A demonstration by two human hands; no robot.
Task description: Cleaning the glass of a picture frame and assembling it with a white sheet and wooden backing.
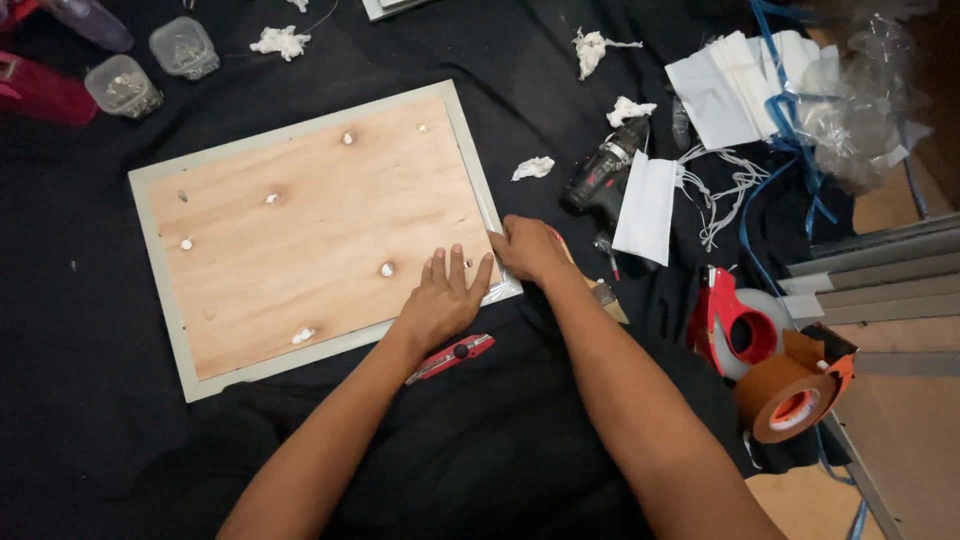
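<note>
A picture frame [160,262] lies face down on a black cloth, its plywood backing [310,220] up, with small white blobs dotted over the wood. My left hand [445,298] lies flat, fingers spread, on the backing's near right corner. My right hand [527,248] presses the frame's right edge beside it, fingers curled on a strip of clear tape or film; whether it grips it I cannot tell. A red utility knife [452,357] lies just below my left hand.
A cordless drill [605,175], a white face mask [647,207] and crumpled tissue [533,167] lie right of the frame. Two tape dispensers [775,365] sit at far right. Small clear tubs [184,46] stand at top left. Grey frame mouldings [880,270] lie at right.
</note>
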